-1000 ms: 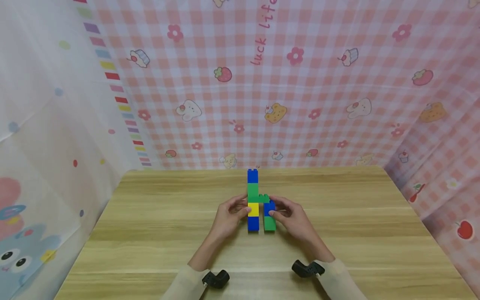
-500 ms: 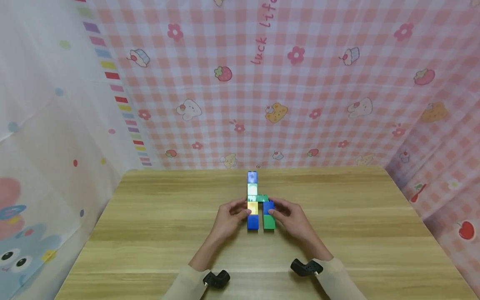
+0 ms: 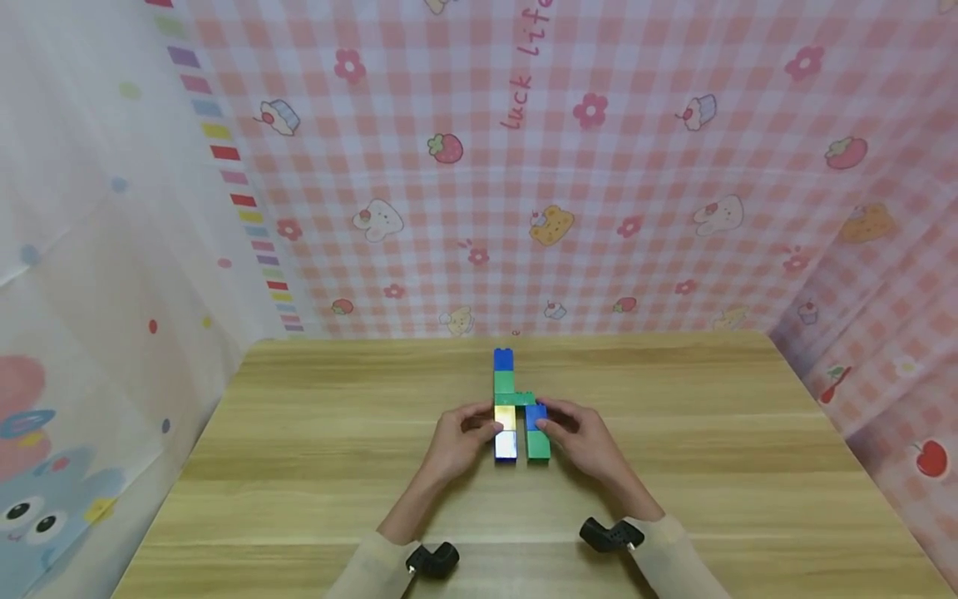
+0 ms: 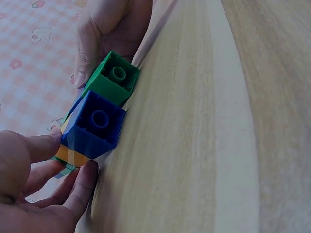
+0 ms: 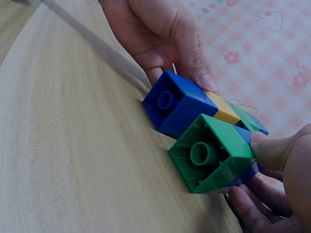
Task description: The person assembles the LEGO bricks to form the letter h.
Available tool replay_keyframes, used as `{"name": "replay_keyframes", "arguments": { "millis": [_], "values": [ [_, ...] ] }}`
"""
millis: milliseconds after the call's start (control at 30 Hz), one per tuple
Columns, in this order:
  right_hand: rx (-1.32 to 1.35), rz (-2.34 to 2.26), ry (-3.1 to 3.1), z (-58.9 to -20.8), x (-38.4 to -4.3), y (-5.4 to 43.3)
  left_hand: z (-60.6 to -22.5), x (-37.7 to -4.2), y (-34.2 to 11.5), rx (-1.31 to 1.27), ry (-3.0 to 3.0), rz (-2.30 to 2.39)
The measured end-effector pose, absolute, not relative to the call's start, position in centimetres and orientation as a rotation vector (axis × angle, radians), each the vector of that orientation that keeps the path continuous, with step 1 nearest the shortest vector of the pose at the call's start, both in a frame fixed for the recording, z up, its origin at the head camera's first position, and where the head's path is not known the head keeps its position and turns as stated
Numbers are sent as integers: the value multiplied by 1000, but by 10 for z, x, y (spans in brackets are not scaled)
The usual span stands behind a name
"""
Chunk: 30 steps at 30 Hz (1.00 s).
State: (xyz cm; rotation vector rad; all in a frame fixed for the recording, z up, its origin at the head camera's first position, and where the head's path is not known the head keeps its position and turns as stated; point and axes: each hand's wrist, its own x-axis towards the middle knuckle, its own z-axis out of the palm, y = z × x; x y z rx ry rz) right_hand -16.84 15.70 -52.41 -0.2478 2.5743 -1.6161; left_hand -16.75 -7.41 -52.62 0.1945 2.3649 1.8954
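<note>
A figure of joined toy building bricks is held between both hands at the table's middle. Its longer left column has a blue top brick (image 3: 504, 360), a green brick (image 3: 505, 382), a yellow brick (image 3: 505, 417) and a blue end brick (image 4: 97, 121). A flat green brick (image 3: 516, 399) bridges to the short right column, a blue brick (image 3: 535, 416) over a green end brick (image 5: 211, 153). The left hand (image 3: 458, 439) pinches the yellow brick; the right hand (image 3: 580, 434) pinches the right column's blue brick. Hollow undersides face the wrist cameras.
The wood-grain table (image 3: 299, 466) reaches back to a pink checked cloth (image 3: 479, 191). A white patterned cloth (image 3: 112, 249) hangs on the left. Each wrist carries a black camera mount, one left (image 3: 432, 561) and one right (image 3: 612, 534).
The figure's far end has dipped slightly toward the person in the head view. A bright glare has passed from its upper bricks to the lower left ones. Both hands keep their hold.
</note>
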Motion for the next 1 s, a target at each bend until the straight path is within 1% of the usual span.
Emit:
{"name": "replay_keyframes", "arguments": {
  "millis": [367,667,1000],
  "values": [
    [-247,-1574,2614,-525,-169,155,-523,-165,-73,171,2439,1801],
    [-205,-1567,2628,-525,-167,153,-523,-165,-73,149,2458,1790],
    [-231,-1581,2632,-528,-168,152,-529,-165,-73,145,2471,1806]
  ]
}}
